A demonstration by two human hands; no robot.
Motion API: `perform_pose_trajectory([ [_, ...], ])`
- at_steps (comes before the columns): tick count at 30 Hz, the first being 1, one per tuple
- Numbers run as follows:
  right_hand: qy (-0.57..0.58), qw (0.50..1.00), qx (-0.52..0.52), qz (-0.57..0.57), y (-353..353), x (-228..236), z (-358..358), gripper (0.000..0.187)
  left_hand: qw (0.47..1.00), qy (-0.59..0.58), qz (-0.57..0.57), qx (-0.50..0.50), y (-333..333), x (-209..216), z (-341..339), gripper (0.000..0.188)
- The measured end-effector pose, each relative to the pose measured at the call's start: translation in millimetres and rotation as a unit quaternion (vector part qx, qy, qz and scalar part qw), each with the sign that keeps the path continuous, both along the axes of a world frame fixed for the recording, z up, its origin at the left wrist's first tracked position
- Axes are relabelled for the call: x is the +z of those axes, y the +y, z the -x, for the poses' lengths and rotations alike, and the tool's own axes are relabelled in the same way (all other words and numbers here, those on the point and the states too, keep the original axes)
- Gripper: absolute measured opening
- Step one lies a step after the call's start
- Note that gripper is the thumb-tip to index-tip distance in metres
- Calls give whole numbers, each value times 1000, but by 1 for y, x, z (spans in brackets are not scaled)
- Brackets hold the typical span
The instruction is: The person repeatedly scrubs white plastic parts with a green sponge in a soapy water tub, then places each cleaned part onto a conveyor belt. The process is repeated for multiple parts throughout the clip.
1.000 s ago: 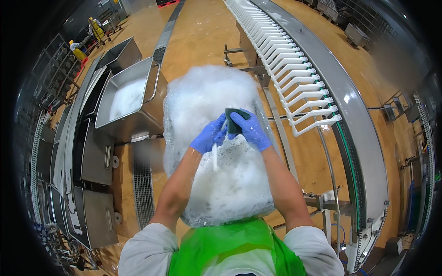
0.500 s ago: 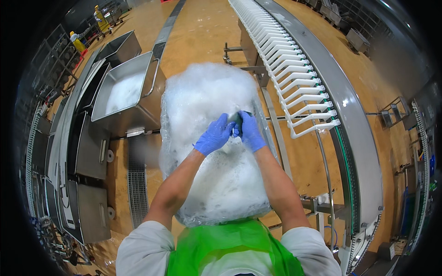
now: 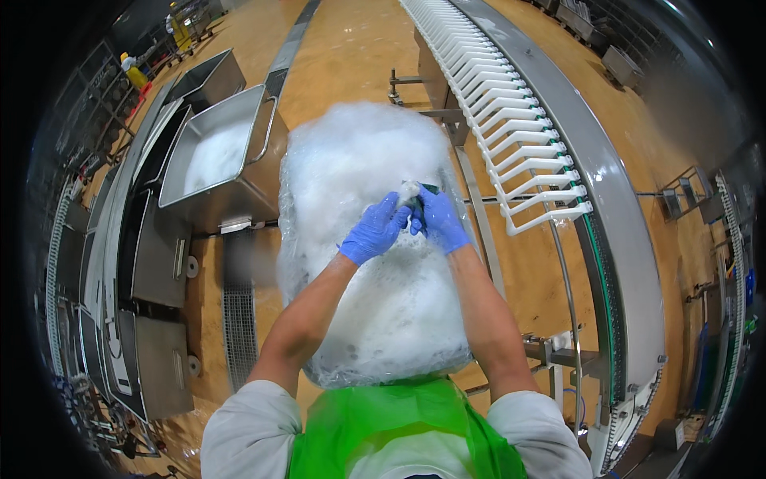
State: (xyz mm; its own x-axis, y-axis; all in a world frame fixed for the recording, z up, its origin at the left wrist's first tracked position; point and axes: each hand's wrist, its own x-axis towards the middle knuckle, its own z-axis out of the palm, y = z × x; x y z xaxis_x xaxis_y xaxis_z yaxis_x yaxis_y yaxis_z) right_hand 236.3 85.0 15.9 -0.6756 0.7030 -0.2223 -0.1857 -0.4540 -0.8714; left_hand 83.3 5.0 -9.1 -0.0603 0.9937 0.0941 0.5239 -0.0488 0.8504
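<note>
My left hand (image 3: 372,230) and my right hand (image 3: 441,220), both in blue gloves, meet over a large tub of white foam (image 3: 359,303). My right hand is closed around a dark green pad (image 3: 416,204) that looks like a scouring pad. A small whitish, suds-covered piece (image 3: 408,191) sticks up between my fingertips, against the pad; its kind cannot be made out. The fingers of my left hand are bent and closed at its near left side. Clear plastic film (image 3: 289,239) lines the tub's edge.
To the right runs a curved conveyor (image 3: 590,152) with a row of white bent arms (image 3: 550,215). At left stand a steel bin with foam (image 3: 263,136) and further steel carts (image 3: 163,351). A floor drain grate (image 3: 238,327) lies beside the tub. People in yellow (image 3: 134,72) are far back left.
My hands have shifted slightly against each other. The whitish piece now shows above my fingertips beside the green pad, where mostly the dark pad showed before.
</note>
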Motion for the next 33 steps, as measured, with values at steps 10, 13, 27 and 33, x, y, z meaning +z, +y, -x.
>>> perform_pose_trajectory([
  [10,-24,999,-44,-10,-5,-8,6,26,989,-128,-5,76,2,-9,-4,36],
  [13,-253,944,-108,-184,6,-34,8,23,975,-200,82,43,6,16,4,40],
  [27,-191,929,-126,-290,1,-11,3,26,978,49,198,47,4,-15,16,37],
  [33,-233,859,-57,-453,-11,-1,8,32,922,-300,247,9,-9,31,-11,23],
])
